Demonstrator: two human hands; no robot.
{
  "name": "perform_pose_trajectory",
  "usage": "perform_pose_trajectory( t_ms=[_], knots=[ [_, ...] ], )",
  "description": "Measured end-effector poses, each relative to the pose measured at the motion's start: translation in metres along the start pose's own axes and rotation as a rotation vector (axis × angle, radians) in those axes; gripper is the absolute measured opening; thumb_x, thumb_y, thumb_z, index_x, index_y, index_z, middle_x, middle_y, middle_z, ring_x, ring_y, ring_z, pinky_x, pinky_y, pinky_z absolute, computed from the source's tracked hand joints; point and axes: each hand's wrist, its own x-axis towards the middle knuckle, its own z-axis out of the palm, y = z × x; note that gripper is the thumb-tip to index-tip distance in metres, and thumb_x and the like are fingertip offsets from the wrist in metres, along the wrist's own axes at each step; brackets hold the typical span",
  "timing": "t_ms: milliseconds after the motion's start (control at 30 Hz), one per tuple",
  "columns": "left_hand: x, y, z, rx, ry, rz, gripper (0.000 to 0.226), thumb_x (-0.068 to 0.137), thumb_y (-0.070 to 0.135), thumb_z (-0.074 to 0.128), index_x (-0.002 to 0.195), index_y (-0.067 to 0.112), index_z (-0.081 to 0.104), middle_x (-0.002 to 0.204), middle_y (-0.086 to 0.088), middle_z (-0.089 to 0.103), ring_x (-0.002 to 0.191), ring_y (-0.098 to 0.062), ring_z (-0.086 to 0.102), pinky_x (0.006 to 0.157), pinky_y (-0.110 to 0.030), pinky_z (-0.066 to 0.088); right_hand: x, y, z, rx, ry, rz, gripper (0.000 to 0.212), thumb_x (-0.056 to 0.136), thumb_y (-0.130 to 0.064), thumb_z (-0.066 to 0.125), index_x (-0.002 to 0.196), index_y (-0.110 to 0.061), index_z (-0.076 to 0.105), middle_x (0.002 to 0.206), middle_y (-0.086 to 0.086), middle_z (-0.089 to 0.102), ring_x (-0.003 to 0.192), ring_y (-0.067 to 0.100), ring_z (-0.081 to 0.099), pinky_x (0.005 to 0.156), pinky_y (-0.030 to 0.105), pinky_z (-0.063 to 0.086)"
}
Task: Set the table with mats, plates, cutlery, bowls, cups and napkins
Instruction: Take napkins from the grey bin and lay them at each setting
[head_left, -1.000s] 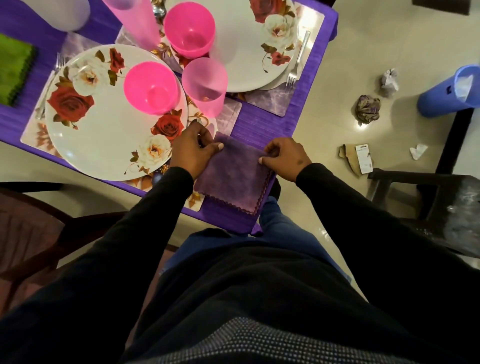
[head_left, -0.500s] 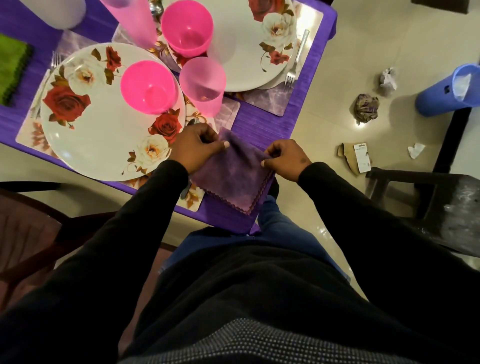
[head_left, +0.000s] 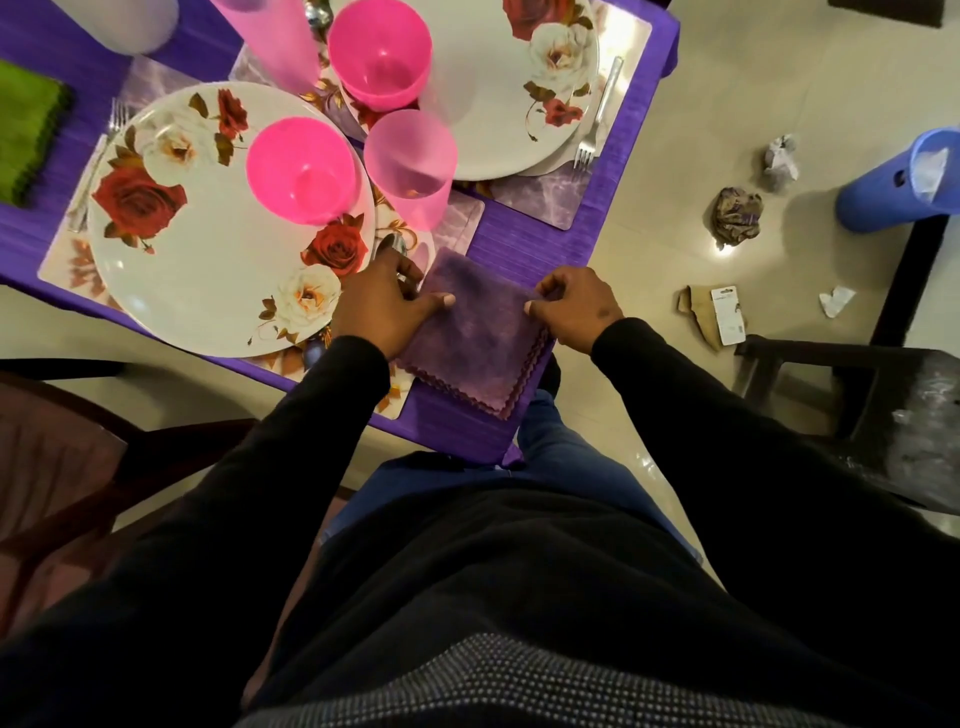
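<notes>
A folded purple napkin (head_left: 480, 332) lies at the near corner of the purple table (head_left: 540, 244). My left hand (head_left: 382, 306) pinches its left edge and my right hand (head_left: 576, 304) pinches its right edge. Left of the napkin a rose-patterned plate (head_left: 208, 270) on a mat (head_left: 65, 260) carries a pink bowl (head_left: 301, 169). A translucent pink cup (head_left: 410, 166) stands beside it. A second plate (head_left: 498, 104) with a pink bowl (head_left: 379, 57) sits farther back, a fork (head_left: 597, 119) to its right. Another fork (head_left: 115, 117) lies left of the near plate.
A green napkin (head_left: 28, 140) lies at the far left of the table. A dark wooden chair (head_left: 67, 467) stands at my left, a black chair (head_left: 872, 405) at my right. Crumpled paper (head_left: 735, 215), card scraps (head_left: 714, 314) and a blue bin (head_left: 904, 182) are on the floor.
Both hands have kept hold of the purple napkin and shifted it slightly on the table corner. My left hand has drawn back a little from the plate's rim.
</notes>
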Motion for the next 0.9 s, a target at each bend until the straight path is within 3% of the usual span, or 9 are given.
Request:
perform_pose_trajectory(
  t_ms=[67, 200, 333, 433, 533, 633, 800, 900],
  knots=[
    [-0.007, -0.006, -0.004, 0.031, -0.024, -0.023, 0.043, 0.082, 0.046, 0.078, 0.108, 0.018, 0.059, 0.092, 0.003, 0.067, 0.085, -0.019, 0.063, 0.075, -0.034, 0.049, -0.001, 0.000, -0.001, -0.028, 0.030, -0.002, 0.007, 0.089, -0.016, 0.068, 0.094, -0.017, 0.063, 0.095, 0.001, 0.062, 0.088, 0.017, 0.058, 0.074, 0.028, 0.048],
    [-0.024, -0.021, -0.005, 0.134, -0.135, -0.072, 0.029, 0.088, 0.043, 0.073, 0.096, 0.019, 0.059, 0.091, 0.000, 0.067, 0.086, -0.022, 0.065, 0.081, -0.039, 0.054, -0.003, 0.002, 0.000, -0.035, 0.065, -0.016, 0.007, 0.089, -0.014, 0.068, 0.095, -0.015, 0.065, 0.092, 0.000, 0.061, 0.084, 0.015, 0.056, 0.062, 0.018, 0.040],
    [-0.036, -0.028, -0.003, 0.105, -0.151, -0.155, 0.029, 0.092, 0.042, 0.068, 0.082, 0.015, 0.062, 0.077, -0.005, 0.069, 0.072, -0.023, 0.068, 0.073, -0.039, 0.056, -0.005, 0.001, 0.002, -0.009, 0.079, -0.013, 0.011, 0.088, -0.021, 0.071, 0.095, -0.018, 0.063, 0.095, 0.000, 0.061, 0.085, 0.015, 0.056, 0.060, 0.015, 0.038],
    [-0.039, -0.030, -0.001, -0.095, -0.156, -0.260, 0.025, 0.091, 0.027, 0.073, 0.083, 0.004, 0.066, 0.072, -0.012, 0.073, 0.055, -0.024, 0.069, 0.061, -0.042, 0.063, -0.007, -0.002, 0.002, -0.027, 0.063, -0.010, 0.012, 0.087, -0.014, 0.070, 0.096, -0.017, 0.062, 0.097, 0.002, 0.060, 0.085, 0.015, 0.055, 0.060, 0.014, 0.037],
    [-0.041, -0.031, 0.000, -0.117, -0.147, -0.272, 0.021, 0.090, 0.020, 0.075, 0.083, 0.002, 0.068, 0.069, -0.011, 0.072, 0.047, -0.016, 0.064, 0.052, -0.035, 0.059, -0.008, -0.003, 0.001, -0.070, 0.057, 0.006, 0.012, 0.086, -0.007, 0.068, 0.092, -0.016, 0.062, 0.090, 0.001, 0.059, 0.076, 0.012, 0.053, 0.056, 0.012, 0.035],
    [-0.041, -0.032, 0.000, -0.109, -0.161, -0.278, 0.020, 0.089, 0.022, 0.077, 0.083, 0.005, 0.068, 0.068, -0.007, 0.072, 0.053, -0.019, 0.068, 0.058, -0.039, 0.063, -0.008, -0.002, 0.003, -0.071, 0.066, 0.019, 0.012, 0.086, -0.006, 0.067, 0.092, -0.015, 0.063, 0.089, 0.001, 0.058, 0.070, 0.007, 0.049, 0.055, 0.012, 0.034],
    [-0.039, -0.037, -0.003, -0.064, -0.118, -0.241, 0.028, 0.085, 0.036, 0.079, 0.083, 0.011, 0.066, 0.069, -0.003, 0.073, 0.058, -0.022, 0.072, 0.065, -0.043, 0.063, -0.010, -0.001, 0.006, -0.039, 0.103, -0.014, 0.016, 0.084, -0.015, 0.072, 0.095, -0.018, 0.060, 0.097, 0.002, 0.059, 0.082, 0.015, 0.054, 0.058, 0.012, 0.034],
    [-0.040, -0.042, -0.003, -0.038, -0.073, -0.181, 0.020, 0.086, 0.033, 0.078, 0.080, 0.017, 0.067, 0.072, -0.001, 0.073, 0.065, -0.020, 0.071, 0.072, -0.045, 0.063, -0.009, 0.000, 0.008, -0.009, 0.127, 0.001, 0.017, 0.082, -0.009, 0.071, 0.092, -0.018, 0.061, 0.099, 0.005, 0.063, 0.086, 0.019, 0.058, 0.059, 0.013, 0.037]
  ],
)
